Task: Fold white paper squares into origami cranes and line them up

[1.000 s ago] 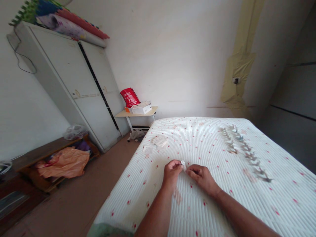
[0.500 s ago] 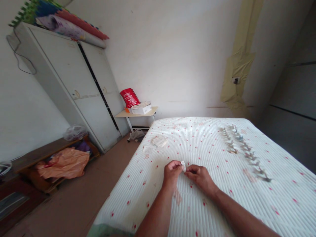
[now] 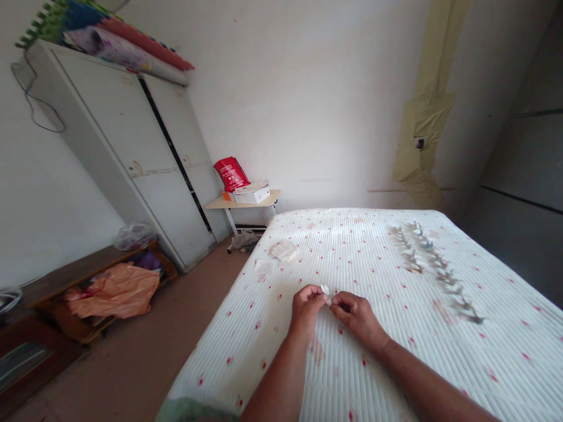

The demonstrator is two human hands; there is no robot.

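A small piece of folded white paper [image 3: 325, 289] is pinched between the thumb and fingertips of my left hand [image 3: 305, 309]. My right hand [image 3: 358, 315] is closed too, its thumb and fingertips meeting at the paper's lower right edge. Both hands are just above the bed, nearly touching each other. Fingers cover most of the paper, so its exact shape is hard to make out. Beyond them lies a stack of thin paper sheets [image 3: 284, 251], with a printed sheet [image 3: 264, 267] beside it.
Two rows of small folded figures, like paper cranes [image 3: 444, 275], stand on the right of the dotted bedspread [image 3: 378, 363]. A small table [image 3: 241, 204] with a red bag [image 3: 231, 174] and white box stands behind the bed's left corner. A grey cabinet [image 3: 127, 152] is at left.
The paper's visible upper part has tilted and changed shape slightly between my fingers. My right fingertips have shifted a little along its lower edge; both arms stay in place.
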